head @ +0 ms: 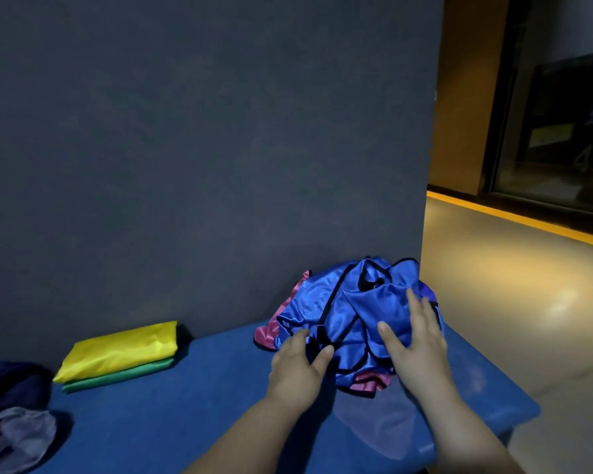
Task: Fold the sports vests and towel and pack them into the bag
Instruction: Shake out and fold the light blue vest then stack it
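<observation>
At lower right, our open right hand (415, 347) and left hand (297, 364), grip unclear, meet a crumpled blue vest (350, 302); spreading it seems next.

No text is clearly legible. Right of the grey wall (202, 148), a pale sign (549, 136) behind dark glass (562, 97) is too blurred to read. A faint mark (582, 159) there may be a 4.

Sports hall or gym: blue padded bench (185, 422) against grey wall (202, 148), glossy floor (528, 302) with yellow stripe (514, 218).
</observation>
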Available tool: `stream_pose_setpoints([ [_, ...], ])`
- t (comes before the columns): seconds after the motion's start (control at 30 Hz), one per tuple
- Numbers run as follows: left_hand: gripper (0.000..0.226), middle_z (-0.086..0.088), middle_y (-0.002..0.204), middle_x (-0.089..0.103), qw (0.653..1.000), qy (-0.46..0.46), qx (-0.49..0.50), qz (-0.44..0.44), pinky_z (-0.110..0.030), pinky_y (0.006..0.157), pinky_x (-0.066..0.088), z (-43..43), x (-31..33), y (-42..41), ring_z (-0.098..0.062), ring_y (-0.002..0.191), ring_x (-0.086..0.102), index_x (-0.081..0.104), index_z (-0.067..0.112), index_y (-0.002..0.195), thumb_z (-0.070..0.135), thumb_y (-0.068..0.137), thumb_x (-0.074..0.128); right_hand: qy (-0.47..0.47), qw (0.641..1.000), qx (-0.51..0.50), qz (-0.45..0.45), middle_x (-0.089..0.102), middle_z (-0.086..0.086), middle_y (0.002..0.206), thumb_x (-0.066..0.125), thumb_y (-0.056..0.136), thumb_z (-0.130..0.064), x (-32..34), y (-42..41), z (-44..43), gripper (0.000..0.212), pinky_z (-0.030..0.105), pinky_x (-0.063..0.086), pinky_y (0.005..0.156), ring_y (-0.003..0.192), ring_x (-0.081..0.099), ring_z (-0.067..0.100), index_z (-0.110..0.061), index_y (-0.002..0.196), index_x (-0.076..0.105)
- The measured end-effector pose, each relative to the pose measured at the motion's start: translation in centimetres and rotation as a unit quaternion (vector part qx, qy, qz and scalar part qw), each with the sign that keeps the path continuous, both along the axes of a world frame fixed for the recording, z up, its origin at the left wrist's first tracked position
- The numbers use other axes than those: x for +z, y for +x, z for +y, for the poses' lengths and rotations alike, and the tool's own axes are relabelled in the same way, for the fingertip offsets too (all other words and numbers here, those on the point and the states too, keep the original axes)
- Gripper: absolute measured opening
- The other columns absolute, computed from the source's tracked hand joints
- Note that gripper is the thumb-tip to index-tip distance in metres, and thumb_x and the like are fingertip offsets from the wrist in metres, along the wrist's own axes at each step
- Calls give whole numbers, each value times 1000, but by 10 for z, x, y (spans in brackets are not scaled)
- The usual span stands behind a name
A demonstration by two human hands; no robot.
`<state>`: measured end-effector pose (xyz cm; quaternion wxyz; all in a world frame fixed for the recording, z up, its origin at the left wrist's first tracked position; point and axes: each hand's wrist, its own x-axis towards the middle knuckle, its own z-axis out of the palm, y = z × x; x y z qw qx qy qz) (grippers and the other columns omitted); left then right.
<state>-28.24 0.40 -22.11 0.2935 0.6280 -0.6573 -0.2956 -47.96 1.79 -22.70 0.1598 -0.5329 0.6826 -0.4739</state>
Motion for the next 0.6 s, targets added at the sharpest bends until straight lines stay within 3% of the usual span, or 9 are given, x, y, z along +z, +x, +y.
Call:
stream_pose_setpoints([
  [0.1,71,0,155,32,997,11,2,75,-38,117,26,-18,4,-20,-18,142,29,28,22,150,50,92,56,2,999,21,-26,4,-13,162,55,87,-56,2,10,-9,71,46,18,119,149,8,23,-54,146,16],
  [0.2,76,5,153,33,980,44,2,192,-29,114,28,-27,10,-39,-14,140,33,23,26,151,53,89,58,9,999,28,-21,10,-11,162,57,88,-54,2,15,-16,63,44,20,117,147,14,23,-47,145,30],
  [0.37,82,4,150,36,951,101,10,290,-30,109,30,-32,15,-56,-16,136,37,16,30,153,57,88,57,-8,996,31,-77,47,-3,144,65,88,-42,1,18,-21,56,35,39,106,133,41,17,-37,139,41],
  [0.5,72,6,146,47,936,130,1,326,-34,112,34,-36,12,-56,-12,133,44,44,24,144,65,85,55,4,993,44,-110,55,-4,137,63,92,-35,6,27,-21,54,22,40,96,128,49,11,-31,142,43],
  [0.6,74,7,130,62,924,121,-9,363,-39,108,42,-31,14,-53,-10,120,57,60,26,127,71,68,60,-9,988,50,-143,60,-6,126,61,94,-30,10,33,-19,41,18,37,94,126,51,12,-22,133,55],
])
